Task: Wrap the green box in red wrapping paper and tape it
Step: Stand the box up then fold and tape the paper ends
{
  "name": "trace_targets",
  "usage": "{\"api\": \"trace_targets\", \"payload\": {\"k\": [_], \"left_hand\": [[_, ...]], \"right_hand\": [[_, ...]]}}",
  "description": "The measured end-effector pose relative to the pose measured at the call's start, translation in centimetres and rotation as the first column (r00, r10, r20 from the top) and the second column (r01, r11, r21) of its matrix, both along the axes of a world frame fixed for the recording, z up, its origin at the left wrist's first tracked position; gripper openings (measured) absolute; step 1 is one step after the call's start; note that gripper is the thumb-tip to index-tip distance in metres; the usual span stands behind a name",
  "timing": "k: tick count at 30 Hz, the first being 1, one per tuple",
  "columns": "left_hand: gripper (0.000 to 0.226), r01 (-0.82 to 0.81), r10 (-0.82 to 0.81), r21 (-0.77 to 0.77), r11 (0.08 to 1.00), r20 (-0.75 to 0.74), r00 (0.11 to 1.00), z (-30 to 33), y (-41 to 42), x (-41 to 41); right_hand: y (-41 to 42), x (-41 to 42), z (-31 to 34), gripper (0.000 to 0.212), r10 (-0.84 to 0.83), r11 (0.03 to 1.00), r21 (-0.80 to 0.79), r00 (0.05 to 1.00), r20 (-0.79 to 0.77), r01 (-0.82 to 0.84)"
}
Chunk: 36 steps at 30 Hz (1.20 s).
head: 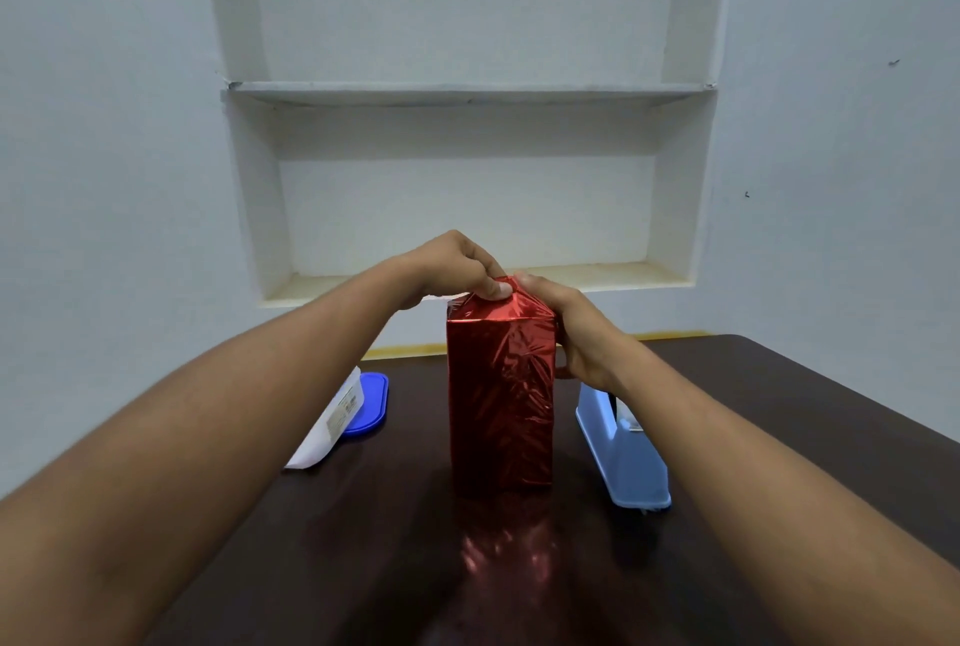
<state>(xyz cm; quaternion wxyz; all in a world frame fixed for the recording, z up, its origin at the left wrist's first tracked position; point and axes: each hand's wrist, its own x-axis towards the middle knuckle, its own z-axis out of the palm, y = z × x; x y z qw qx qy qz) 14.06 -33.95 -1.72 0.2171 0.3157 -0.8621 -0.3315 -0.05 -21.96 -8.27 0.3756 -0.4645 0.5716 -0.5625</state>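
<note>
The box [501,401] stands upright on its short end at the centre of the frame, on the dark table [779,411], fully covered in shiny red wrapping paper [498,375]; no green shows anywhere. The foil is creased and glossy, so it will likely be slick under the fingers and quick to spring back from a fold unless held down, and it probably tears or dents if pulled hard. The box underneath looks stiff and, judging by how tall and narrow it stands, easy to tip (a push near the top would topple it sooner than one low down). The safest hold is on the top folds with a steadying hand against a side, which is roughly what is happening.

The left hand [457,263] comes in from the lower left and arches over the top end, its fingers curled down and its thumb [493,288] pressing the gathered paper at the peak. The right hand [576,333] reaches in from the lower right and lies along the box's right side and top right edge, fingers wrapped toward the far face, so their tips are hidden.

A light blue tape dispenser [623,453] lies just right of the box; a white container with a blue lid [358,411] sits at left, partly behind the left forearm. Whether tape is already on the top fold, I cannot tell
</note>
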Motion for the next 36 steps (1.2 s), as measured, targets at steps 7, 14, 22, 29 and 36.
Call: {"api": "trace_targets", "payload": {"k": [7, 14, 22, 29, 36], "left_hand": [[0.013, -0.073, 0.107, 0.182, 0.981, -0.187, 0.976, -1.9, -0.8, -0.5], [0.033, -0.139, 0.202, 0.262, 0.955, -0.233, 0.951, -3.1, -1.2, -0.7], [0.048, -0.167, 0.25, 0.302, 0.938, -0.26, 0.933, -3.4, -0.6, -0.8], [0.043, -0.195, 0.321, 0.317, 0.928, -0.416, 0.851, -5.2, -0.7, -0.1], [0.049, -0.058, 0.397, 0.591, 0.804, -0.464, 0.792, -6.8, 2.2, 0.3]], "right_hand": [[0.4, 0.2, 0.1, 0.023, -0.028, 1.0, 0.003, 1.0, -0.014, 0.028], [0.3, 0.6, 0.0, 0.016, -0.056, 0.998, 0.013, 0.997, 0.044, 0.055], [-0.2, 1.1, 0.0, 0.034, -0.096, 0.995, 0.012, 0.991, 0.09, 0.095], [-0.4, 1.6, 0.1, 0.039, -0.143, 0.99, 0.017, 0.984, 0.107, 0.142], [-0.6, 1.5, 0.2, 0.044, -0.128, 0.992, 0.002, 0.989, 0.073, 0.128]]}}
